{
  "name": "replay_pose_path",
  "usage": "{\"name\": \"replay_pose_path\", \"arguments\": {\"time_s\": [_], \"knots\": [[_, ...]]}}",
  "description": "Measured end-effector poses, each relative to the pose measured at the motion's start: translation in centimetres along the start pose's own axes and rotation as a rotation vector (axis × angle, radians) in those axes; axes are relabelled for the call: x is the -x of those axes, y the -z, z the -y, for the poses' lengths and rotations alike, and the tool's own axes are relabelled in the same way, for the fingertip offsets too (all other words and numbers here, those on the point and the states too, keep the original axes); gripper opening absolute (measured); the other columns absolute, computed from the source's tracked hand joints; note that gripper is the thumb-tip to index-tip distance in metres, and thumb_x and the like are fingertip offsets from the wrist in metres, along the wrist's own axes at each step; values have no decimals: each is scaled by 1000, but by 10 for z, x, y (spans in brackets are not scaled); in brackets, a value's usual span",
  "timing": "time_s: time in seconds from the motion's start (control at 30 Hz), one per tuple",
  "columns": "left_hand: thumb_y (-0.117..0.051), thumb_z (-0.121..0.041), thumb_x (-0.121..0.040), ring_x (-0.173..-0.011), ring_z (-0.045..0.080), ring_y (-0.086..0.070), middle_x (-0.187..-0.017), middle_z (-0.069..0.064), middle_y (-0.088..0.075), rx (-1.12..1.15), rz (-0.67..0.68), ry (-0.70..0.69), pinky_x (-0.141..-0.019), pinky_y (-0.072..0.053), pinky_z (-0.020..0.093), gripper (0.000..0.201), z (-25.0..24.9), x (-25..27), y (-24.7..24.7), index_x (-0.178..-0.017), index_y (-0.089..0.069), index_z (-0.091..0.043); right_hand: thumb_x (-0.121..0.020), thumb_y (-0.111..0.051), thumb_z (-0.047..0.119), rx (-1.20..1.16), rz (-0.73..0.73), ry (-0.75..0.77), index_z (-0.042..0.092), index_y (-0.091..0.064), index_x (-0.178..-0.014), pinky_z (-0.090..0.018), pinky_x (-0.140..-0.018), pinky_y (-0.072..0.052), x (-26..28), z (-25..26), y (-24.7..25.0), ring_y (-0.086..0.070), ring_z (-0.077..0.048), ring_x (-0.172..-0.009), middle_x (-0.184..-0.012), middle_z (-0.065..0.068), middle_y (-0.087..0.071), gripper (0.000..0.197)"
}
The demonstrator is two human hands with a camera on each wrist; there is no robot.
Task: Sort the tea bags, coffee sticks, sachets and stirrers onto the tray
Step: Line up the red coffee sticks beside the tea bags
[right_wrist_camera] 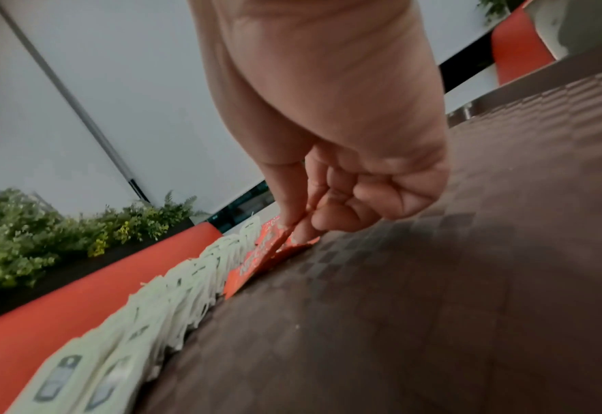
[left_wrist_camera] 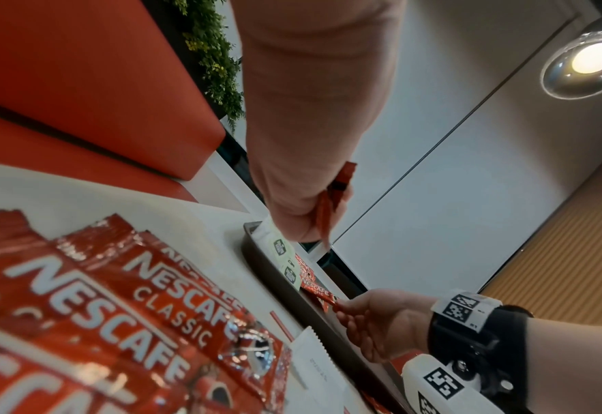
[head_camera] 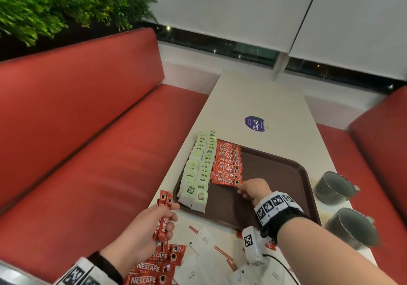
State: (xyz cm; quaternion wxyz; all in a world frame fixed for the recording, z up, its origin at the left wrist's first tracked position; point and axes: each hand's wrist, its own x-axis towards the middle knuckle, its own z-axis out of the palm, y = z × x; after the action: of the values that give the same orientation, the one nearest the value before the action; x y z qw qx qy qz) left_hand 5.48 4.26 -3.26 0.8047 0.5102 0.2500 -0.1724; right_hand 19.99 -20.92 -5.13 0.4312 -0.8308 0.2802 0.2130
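Right grip: we pinch the nearest coffee stick at its end, flat on the tray.
Left grip: we clasp a bundle of sticks above the worktop.
Tea bags: two rows along the tray's left side.

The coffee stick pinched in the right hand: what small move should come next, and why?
Probably let go: the right hand pinches the coffee stick lying flat at the near end of the red row on the tray. The left hand grips more sticks.
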Motion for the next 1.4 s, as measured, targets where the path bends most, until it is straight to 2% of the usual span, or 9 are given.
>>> {"name": "replay_pose_path", "arguments": {"time_s": [0.2,0.33,0.53,0.7,0.87,0.93,1.03,1.2,1.4], "knots": [[-42,4,-91,-49,15,-42,-74,12,-51,5,-19,4,-46,-34,27,25,0,4,11,-112,-55,6,-94,-56,39,426,-19,-10,13,-52,-69,-24,-51,-33,-10,9,-9,-49,-9,-56,-65,4,-55,35],[-43,2,-93,-55,16,-46,-78,13,-53,6,-23,14,-50,-35,28,24,-3,8,13,-113,-56,5,-89,-64,29,334,2,77,18,-53,-69,-21,-54,-43,-20,5,-8,-53,-8,-59,-73,2,-59,25],[-47,0,-94,-59,18,-55,-85,18,-63,-6,62,22,-52,-45,29,24,-11,16,10,-115,-59,4,-88,-63,40,435,-98,82,10,-56,-73,-29,-79,-49,-16,9,-9,-57,-21,-76,-85,-5,-62,34],[-53,-4,-93,-65,20,-60,-91,18,-70,-66,170,33,-55,-51,29,24,-16,25,2,-116,-59,1,-87,-60,25,390,-158,375,7,-63,-77,-26,-59,-42,35,17,-3,-57,-18,-69,-75,-7,-62,20],[-58,-10,-86,-57,17,-58,-89,18,-70,-124,290,44,-51,-49,26,27,-17,38,-18,-111,-58,0,-83,-71,31,207,196,708,19,-69,-99,-18,-71,-47,131,18,-15,-62,-7,-83,-90,5,-68,20],[-56,-8,-88,-55,17,-57,-88,18,-70,-159,343,51,-50,-48,26,23,-16,42,-25,-110,-57,0,-83,-73,30,219,289,754,21,-69,-93,-19,-71,-49,153,15,-17,-61,-5,-74,-83,4,-68,14],[-56,-6,-90,-53,15,-57,-85,15,-70,-224,389,29,-50,-46,23,19,-16,49,-33,-108,-56,-2,-84,-71,19,186,251,763,20,-67,-78,-20,-63,-47,167,10,-9,-56,-4,-62,-71,4,-64,7],[-67,-13,-80,-49,10,-48,-78,9,-68,-369,357,-125,-45,-36,18,36,-24,55,-37,-112,-55,-1,-84,-70,8,-70,159,700,5,-69,-79,-16,-53,-41,175,-1,18,-49,-6,-51,-64,-3,-61,6],[-59,-11,-91,-46,8,-39,-51,-2,-58,-460,287,-268,-47,-33,17,15,-29,53,-40,-97,-59,3,-84,-66,-2,-109,269,615,0,-66,-83,-20,-52,-48,179,-15,35,-55,-11,-52,-61,-5,-62,3]]}}
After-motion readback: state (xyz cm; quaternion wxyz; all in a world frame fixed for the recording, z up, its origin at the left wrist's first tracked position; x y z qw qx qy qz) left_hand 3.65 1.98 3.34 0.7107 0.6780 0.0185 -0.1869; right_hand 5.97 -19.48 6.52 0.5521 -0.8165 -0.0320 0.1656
